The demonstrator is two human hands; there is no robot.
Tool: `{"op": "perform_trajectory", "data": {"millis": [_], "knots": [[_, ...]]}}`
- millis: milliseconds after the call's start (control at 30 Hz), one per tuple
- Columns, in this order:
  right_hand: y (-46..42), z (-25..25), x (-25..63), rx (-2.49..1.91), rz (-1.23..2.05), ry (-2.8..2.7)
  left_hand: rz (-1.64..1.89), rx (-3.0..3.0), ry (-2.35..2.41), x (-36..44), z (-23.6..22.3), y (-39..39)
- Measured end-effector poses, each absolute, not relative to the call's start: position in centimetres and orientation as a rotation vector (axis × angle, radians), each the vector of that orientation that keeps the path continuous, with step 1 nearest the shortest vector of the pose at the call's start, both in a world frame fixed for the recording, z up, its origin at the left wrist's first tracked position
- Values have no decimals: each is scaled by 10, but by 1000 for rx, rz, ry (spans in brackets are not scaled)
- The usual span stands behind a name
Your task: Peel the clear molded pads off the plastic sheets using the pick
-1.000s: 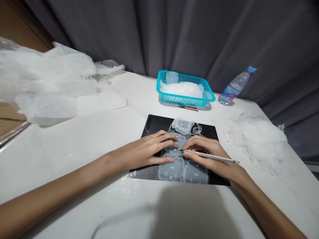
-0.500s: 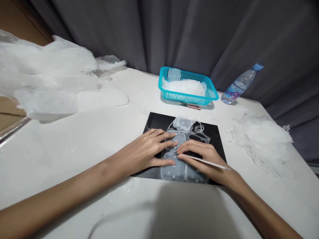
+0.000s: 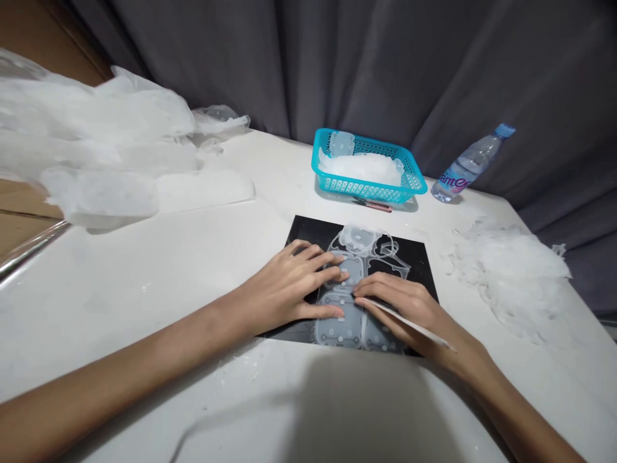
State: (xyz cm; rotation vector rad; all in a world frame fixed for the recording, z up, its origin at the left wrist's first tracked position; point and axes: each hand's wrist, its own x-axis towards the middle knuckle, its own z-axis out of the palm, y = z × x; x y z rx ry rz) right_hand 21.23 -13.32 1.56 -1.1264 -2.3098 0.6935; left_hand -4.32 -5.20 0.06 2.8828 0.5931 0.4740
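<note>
Since just before, the thin white stick [image 3: 409,322] has tipped its back end closer to the wrist, pinched in the right hand [image 3: 418,307] and slanting toward the cloudy plastic sheet [image 3: 332,326], which lies flat under the left hand [image 3: 289,283] with its fingers spread apart

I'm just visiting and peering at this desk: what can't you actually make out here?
All in the head view:
- Tip of the thin white tool: hidden by the right hand's fingers.
- Parts of the clear sheet under the left hand: covered by it.
- Full name on the bottle: curves out of sight.
- Far end of the large white pile: cut off by the left edge.
- Markings on the pink-handled cutter: too small.
</note>
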Motion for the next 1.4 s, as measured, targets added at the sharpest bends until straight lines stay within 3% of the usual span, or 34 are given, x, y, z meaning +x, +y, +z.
{"op": "perform_trajectory", "data": {"millis": [267,567,833,1000,1167,1400], "knots": [[-133,18,210,-1092,738,-2279,442,2840,617,-43,1,-52],[-129,0,201,-1012,208,-2405,395,2623,667,-45,-6,-47],[-133,-6,197,-1083,-14,-2477,349,2511,644,-43,-7,-46],[-123,-5,202,-1068,49,-2561,335,2481,651,-41,-4,-50],[-79,5,231,-1273,-4,-2121,260,2470,672,-40,-2,-51],[-77,21,248,-1370,416,-1758,279,2409,780,-46,10,-52]]}}
